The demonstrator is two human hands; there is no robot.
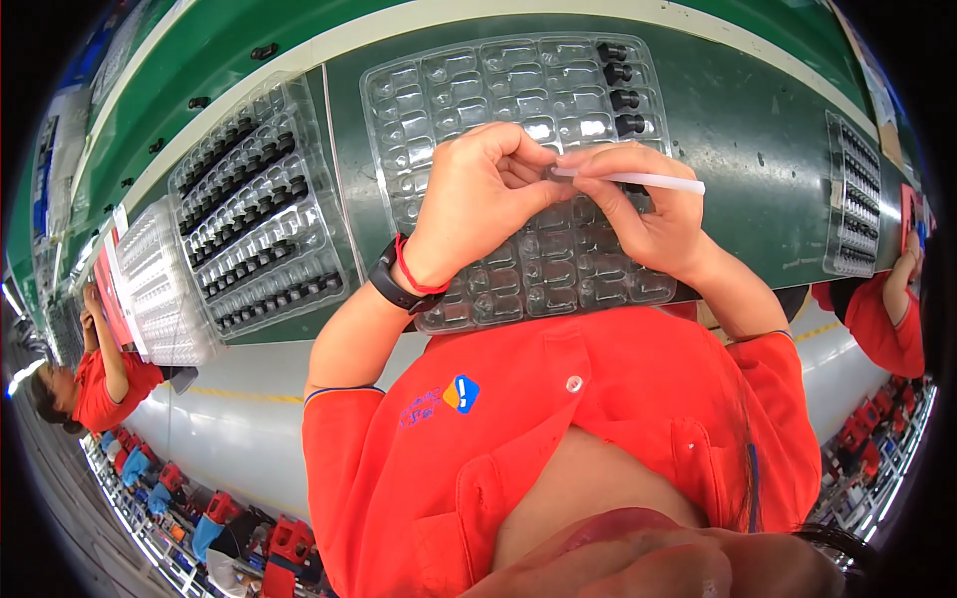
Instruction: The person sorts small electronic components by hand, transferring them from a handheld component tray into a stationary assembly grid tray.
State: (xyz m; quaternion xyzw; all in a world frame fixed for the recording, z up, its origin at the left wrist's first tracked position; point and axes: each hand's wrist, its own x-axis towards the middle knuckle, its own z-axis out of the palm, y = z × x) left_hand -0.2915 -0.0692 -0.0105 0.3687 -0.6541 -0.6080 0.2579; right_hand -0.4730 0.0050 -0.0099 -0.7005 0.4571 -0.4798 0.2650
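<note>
Together, hands (478, 197) hover above a tray (510, 78), the right (660, 214) holding a rod (653, 180).

The right hand (653, 204) is holding a slim white stick (658, 181) between thumb and fingers, one end pointing rightward; the left hand (483, 189) is bringing its fingertips together at the other end, fingers obscuring any detail there; a black wristband (392, 281) and a red cord (405, 265) are circling the left wrist; both hands are hovering above a clear compartment tray (449, 112) lying on the green table (743, 130); four black parts (625, 99) are sitting in its far right column; leftward, another clear tray (321, 237) is holding rows of black pieces (261, 206).
</note>
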